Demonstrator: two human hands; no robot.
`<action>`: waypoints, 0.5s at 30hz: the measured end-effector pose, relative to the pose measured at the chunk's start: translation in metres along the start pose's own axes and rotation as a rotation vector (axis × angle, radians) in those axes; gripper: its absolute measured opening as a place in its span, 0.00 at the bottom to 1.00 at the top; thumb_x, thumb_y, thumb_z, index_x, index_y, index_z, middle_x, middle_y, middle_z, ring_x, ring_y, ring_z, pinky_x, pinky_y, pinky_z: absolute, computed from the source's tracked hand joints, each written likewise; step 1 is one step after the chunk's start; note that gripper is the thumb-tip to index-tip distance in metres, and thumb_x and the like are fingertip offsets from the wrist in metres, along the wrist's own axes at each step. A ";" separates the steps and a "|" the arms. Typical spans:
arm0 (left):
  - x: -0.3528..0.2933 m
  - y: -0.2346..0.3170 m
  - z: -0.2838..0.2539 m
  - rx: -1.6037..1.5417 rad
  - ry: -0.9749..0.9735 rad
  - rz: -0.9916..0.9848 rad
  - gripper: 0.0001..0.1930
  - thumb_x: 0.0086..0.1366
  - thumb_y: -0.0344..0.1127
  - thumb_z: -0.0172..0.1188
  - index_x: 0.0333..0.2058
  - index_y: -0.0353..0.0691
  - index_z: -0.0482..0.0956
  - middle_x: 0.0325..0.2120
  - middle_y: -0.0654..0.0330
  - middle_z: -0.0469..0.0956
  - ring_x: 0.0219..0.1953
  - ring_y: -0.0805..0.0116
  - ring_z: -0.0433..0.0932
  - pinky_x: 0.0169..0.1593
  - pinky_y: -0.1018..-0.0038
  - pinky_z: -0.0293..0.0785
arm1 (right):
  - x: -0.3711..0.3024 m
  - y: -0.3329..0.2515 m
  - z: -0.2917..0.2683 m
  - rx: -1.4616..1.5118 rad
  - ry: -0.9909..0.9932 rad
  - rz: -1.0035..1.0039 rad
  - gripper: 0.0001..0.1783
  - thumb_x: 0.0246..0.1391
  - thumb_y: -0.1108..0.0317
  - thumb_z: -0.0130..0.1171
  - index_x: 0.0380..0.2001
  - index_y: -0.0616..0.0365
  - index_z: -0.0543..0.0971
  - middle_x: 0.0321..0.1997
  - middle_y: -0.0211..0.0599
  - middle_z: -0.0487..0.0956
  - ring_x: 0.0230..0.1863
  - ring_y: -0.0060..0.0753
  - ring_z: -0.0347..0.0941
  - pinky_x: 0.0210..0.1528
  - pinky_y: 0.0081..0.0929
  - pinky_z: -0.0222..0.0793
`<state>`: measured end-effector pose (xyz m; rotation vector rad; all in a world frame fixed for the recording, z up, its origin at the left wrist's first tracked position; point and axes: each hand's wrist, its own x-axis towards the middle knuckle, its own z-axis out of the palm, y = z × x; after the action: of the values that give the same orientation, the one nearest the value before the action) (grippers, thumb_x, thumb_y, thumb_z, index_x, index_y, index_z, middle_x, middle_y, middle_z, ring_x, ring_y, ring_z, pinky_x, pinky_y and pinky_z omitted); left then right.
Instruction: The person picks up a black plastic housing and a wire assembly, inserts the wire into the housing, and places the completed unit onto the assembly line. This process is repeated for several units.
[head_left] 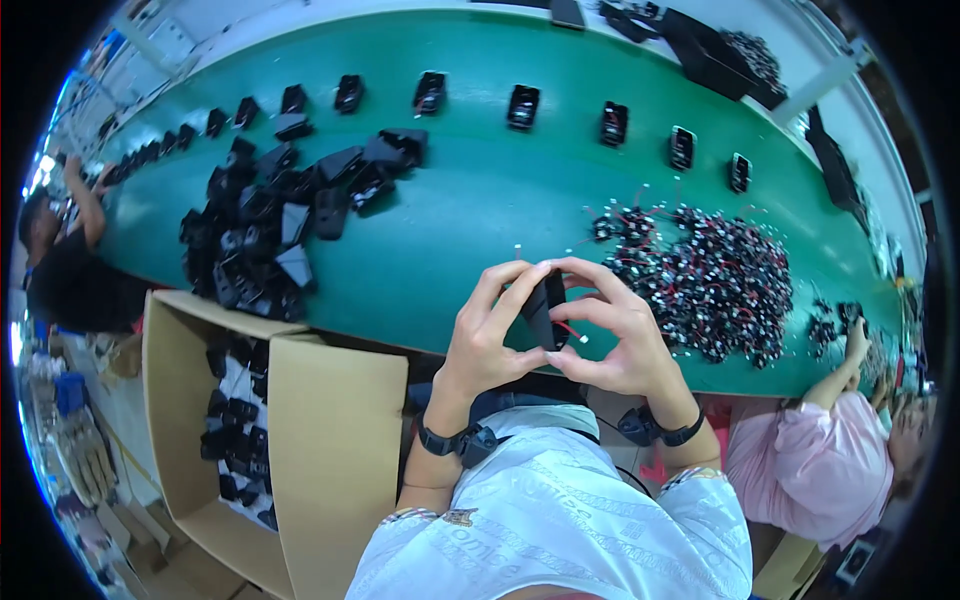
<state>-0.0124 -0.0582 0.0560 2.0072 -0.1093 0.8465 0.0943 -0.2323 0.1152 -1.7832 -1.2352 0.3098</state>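
Observation:
My left hand [482, 335] and my right hand [615, 330] meet over the near edge of the green belt [470, 215]. Together they grip a small black plastic housing [546, 308], held upright between the fingertips. A thin red wire with a white tip [572, 331] sticks out of it by my right thumb. A heap of small black parts with red and white wires [715, 275] lies just right of my hands. A pile of black housings [275, 225] lies to the left.
A row of single black housings [522, 105] runs along the belt's far side. An open cardboard box [240, 420] with black housings stands at my lower left. One person sits at the far left [60, 270], another in pink at the right [820, 450].

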 end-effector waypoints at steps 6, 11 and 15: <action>0.007 0.008 0.014 0.040 -0.056 0.062 0.49 0.45 0.42 0.82 0.65 0.36 0.70 0.60 0.46 0.72 0.60 0.45 0.74 0.61 0.57 0.74 | 0.004 -0.014 -0.063 -0.311 0.017 -0.062 0.19 0.39 0.65 0.77 0.38 0.57 0.86 0.60 0.47 0.77 0.51 0.45 0.79 0.53 0.37 0.78; -0.006 -0.005 -0.007 0.187 0.025 -0.090 0.28 0.56 0.33 0.73 0.57 0.38 0.77 0.60 0.47 0.72 0.61 0.46 0.73 0.62 0.57 0.71 | 0.017 0.064 -0.239 -0.820 0.373 -0.008 0.18 0.43 0.62 0.76 0.38 0.57 0.87 0.61 0.45 0.79 0.54 0.44 0.79 0.55 0.35 0.75; -0.008 -0.018 -0.019 0.263 0.132 -0.232 0.20 0.61 0.29 0.67 0.52 0.36 0.78 0.57 0.48 0.74 0.60 0.47 0.74 0.62 0.58 0.70 | -0.031 0.186 -0.369 -1.015 0.312 0.361 0.21 0.45 0.54 0.76 0.40 0.53 0.89 0.62 0.49 0.78 0.60 0.50 0.77 0.62 0.41 0.72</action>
<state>-0.0215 -0.0352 0.0447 2.1472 0.3199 0.8749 0.4300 -0.4711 0.1624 -2.7845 -0.8719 -0.4855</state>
